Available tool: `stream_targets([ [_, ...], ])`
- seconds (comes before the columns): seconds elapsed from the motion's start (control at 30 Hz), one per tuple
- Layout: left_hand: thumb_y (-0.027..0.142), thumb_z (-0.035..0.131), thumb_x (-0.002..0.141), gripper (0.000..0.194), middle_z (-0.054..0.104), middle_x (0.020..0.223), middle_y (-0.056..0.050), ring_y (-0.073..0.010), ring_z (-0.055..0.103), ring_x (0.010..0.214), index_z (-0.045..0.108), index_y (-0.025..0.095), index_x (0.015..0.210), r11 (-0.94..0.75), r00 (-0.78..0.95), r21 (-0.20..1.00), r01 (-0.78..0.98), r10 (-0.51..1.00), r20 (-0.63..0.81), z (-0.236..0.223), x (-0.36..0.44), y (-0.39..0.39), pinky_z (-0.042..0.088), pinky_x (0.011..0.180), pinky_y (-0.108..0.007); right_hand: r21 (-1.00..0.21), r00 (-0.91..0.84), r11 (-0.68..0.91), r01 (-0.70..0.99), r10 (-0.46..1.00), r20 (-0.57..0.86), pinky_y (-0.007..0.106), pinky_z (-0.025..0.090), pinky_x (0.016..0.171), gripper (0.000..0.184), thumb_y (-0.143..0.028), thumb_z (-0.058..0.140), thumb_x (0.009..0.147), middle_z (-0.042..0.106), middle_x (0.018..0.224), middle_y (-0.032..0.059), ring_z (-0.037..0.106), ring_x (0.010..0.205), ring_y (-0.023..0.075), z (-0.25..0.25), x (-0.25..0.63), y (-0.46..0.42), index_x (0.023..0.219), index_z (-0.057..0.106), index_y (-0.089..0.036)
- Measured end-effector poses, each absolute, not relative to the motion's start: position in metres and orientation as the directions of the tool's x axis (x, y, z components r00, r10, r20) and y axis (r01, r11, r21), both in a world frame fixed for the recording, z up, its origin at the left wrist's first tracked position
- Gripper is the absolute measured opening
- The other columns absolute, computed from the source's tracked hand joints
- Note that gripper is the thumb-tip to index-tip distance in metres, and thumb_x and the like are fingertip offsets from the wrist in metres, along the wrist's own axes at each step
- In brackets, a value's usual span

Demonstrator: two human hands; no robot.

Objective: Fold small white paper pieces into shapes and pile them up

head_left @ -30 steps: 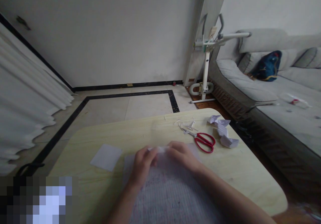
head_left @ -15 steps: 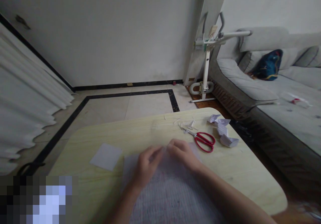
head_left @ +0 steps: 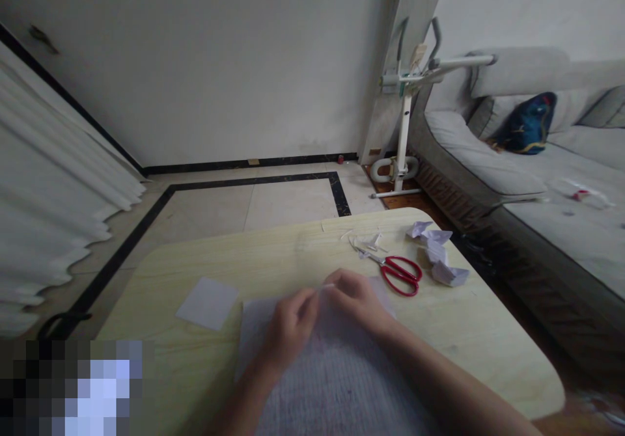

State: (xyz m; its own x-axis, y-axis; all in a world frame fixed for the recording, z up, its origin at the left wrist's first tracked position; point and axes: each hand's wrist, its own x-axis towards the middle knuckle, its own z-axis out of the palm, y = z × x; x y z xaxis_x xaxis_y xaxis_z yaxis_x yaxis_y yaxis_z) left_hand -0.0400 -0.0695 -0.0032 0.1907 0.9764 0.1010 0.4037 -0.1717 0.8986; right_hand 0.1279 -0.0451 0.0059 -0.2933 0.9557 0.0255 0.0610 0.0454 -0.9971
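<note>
My left hand (head_left: 294, 319) and my right hand (head_left: 350, 293) meet over a large printed sheet (head_left: 327, 384), fingers pinched together. A small piece of white paper (head_left: 328, 286) shows as a pale sliver between the fingertips; most of it is hidden by them. Beyond my right hand lie red-handled scissors (head_left: 401, 275), their blades toward thin paper scraps (head_left: 371, 242). Several folded paper pieces (head_left: 442, 254) rest near the table's right edge. To the left of the printed sheet lies a flat white paper square (head_left: 209, 302).
The pale wooden table (head_left: 180, 260) has rounded corners. A grey sofa (head_left: 493, 169) runs along the right, with a white exercise machine (head_left: 404, 123) at its far end. A white curtain (head_left: 53, 182) hangs on the left.
Both hands stay together over the printed sheet, with slight finger movement. The camera view has shifted a little; the scissors and papers lie as before.
</note>
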Motion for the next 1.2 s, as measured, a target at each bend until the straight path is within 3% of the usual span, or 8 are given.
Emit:
stream_targets([
  [0.17,0.033,0.051,0.088,0.024,0.061,0.066,0.001,-0.0115,0.055,0.063,0.064,0.016,0.08,-0.149,0.156,0.917,0.369,0.983,0.097,-0.001,-0.04,-0.069,0.04,0.058,-0.018,-0.997,-0.324,0.048,0.061,0.946,0.026,0.024,0.039,0.06,0.02,-0.033,0.058,0.082,0.058,0.069,0.0009,0.052,0.065,0.0128,0.009,0.13,-0.046,0.075,0.061,-0.015],
  [0.4,0.036,0.046,0.091,0.035,0.054,0.054,0.003,-0.009,0.051,0.052,0.056,0.016,0.064,-0.067,0.261,0.974,0.219,0.965,0.008,0.004,-0.042,-0.073,0.039,0.054,-0.019,-0.957,-0.401,-0.217,-0.191,0.907,-0.126,0.021,0.028,0.047,0.019,-0.03,0.058,0.079,0.044,0.054,-0.0045,0.038,0.049,0.0087,0.005,0.129,-0.048,0.066,0.054,-0.016],
  [0.63,0.035,0.049,0.089,0.033,0.047,0.052,0.004,-0.0085,0.043,0.05,0.056,0.015,0.063,-0.114,0.239,0.936,0.333,0.97,0.033,0.006,-0.044,-0.07,0.032,0.048,-0.019,-0.996,-0.372,0.045,0.072,0.928,0.015,0.024,0.04,0.061,0.021,-0.036,0.061,0.082,0.058,0.072,0.0011,0.051,0.067,0.0132,0.012,0.128,-0.048,0.078,0.06,-0.015],
  [0.83,0.035,0.051,0.087,0.025,0.054,0.06,0.002,-0.0108,0.049,0.056,0.065,0.015,0.081,-0.125,0.216,0.93,0.345,0.975,0.051,0.006,-0.045,-0.068,0.037,0.052,-0.019,-0.996,-0.302,0.049,0.074,0.953,0.025,0.024,0.039,0.059,0.024,-0.038,0.057,0.085,0.057,0.07,0.0006,0.05,0.066,0.0129,0.013,0.132,-0.044,0.075,0.058,-0.016],
  [1.0,0.033,0.05,0.087,0.027,0.052,0.058,0.002,-0.0107,0.049,0.056,0.059,0.015,0.068,-0.154,0.184,0.911,0.383,0.979,0.088,0.0,-0.047,-0.068,0.037,0.054,-0.02,-0.996,-0.248,0.053,0.075,0.968,0.033,0.023,0.036,0.056,0.024,-0.038,0.056,0.085,0.052,0.067,-0.0006,0.046,0.063,0.0121,0.011,0.132,-0.045,0.074,0.056,-0.017],
  [1.2,0.031,0.049,0.087,0.028,0.052,0.058,0.002,-0.0109,0.048,0.057,0.057,0.016,0.065,-0.23,0.218,0.882,0.411,0.964,0.15,0.004,-0.051,-0.068,0.035,0.056,-0.021,-0.978,-0.306,-0.188,-0.087,0.94,-0.153,0.021,0.027,0.045,0.027,-0.041,0.057,0.082,0.041,0.055,-0.0055,0.036,0.049,0.009,0.011,0.127,-0.048,0.071,0.051,-0.018],
])
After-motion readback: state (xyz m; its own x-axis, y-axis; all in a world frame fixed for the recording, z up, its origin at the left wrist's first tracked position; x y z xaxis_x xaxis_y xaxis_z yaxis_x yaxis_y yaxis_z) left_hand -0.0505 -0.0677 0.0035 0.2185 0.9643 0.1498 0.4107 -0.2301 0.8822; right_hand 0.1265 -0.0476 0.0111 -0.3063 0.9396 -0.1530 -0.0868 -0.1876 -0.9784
